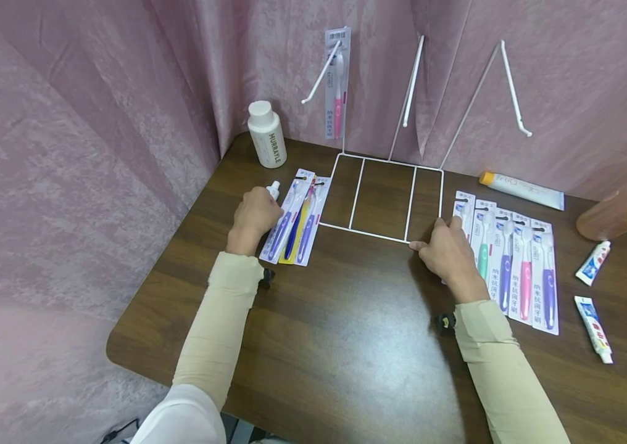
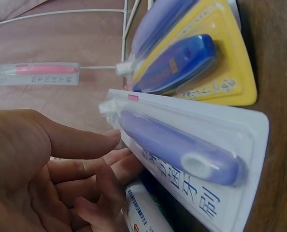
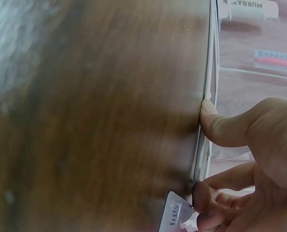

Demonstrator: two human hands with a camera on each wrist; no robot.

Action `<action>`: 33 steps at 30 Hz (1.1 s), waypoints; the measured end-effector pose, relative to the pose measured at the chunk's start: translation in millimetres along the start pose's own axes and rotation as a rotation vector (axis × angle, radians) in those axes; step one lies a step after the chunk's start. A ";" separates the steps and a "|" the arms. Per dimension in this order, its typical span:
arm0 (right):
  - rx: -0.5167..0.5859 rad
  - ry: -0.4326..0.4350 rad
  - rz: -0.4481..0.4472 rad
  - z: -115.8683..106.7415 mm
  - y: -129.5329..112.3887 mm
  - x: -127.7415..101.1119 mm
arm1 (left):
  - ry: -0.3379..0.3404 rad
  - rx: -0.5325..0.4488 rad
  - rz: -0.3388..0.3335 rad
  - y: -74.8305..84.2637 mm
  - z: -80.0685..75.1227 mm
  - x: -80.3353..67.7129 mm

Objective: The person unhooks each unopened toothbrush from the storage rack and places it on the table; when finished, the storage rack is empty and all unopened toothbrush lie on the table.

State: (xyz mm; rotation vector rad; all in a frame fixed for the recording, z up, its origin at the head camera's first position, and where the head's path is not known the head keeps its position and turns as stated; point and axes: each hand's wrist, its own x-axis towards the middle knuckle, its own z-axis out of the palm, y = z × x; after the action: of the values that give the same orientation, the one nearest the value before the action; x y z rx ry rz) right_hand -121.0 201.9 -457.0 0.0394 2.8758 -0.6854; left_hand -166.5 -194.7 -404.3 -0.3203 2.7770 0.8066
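Observation:
My left hand (image 1: 257, 216) is at the left edge of a packaged purple toothbrush (image 1: 286, 222). In the left wrist view its thumb lies on the pack's edge with fingertips behind, pinching it. A white tube (image 2: 142, 209) lies beside those fingers, mostly hidden by the hand in the head view. Overlapping that pack are a yellow-backed blue toothbrush (image 1: 293, 237) and another purple one (image 1: 309, 225). My right hand (image 1: 448, 256) grips the front right corner of a white wire rack (image 1: 350, 229), thumb on the front wire and fingers by the side wire.
A packaged pink toothbrush (image 1: 338, 98) hangs at the rack's left hook (image 1: 321, 77). Several toothbrush packs (image 1: 524, 271) line up on the right. Beyond lie small toothpaste tubes (image 1: 593, 330), a larger orange-capped tube (image 1: 524, 189) and an amber bottle (image 1: 610, 216). A white bottle (image 1: 269, 135) stands back left.

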 end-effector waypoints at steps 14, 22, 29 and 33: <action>0.005 -0.007 0.013 -5.0 -8.1 -4.9 | 0.036 -0.013 0.019 -11.2 8.0 10.8; 0.013 -0.014 0.018 -10.8 -14.9 -10.8 | -0.012 -0.037 -0.019 -29.0 15.6 43.3; 0.009 -0.002 0.012 -8.6 -12.8 -10.1 | -0.037 -0.072 -0.052 -51.0 25.0 73.5; 0.019 -0.013 0.017 -11.0 -16.8 -12.9 | -0.039 -0.092 -0.049 -52.1 22.0 73.3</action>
State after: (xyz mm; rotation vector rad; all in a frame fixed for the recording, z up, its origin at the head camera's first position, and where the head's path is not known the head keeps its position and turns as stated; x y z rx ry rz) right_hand -111.4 192.1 -437.6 0.0621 2.8537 -0.7069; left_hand -218.5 -236.1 -468.7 -0.3827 2.6900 0.9211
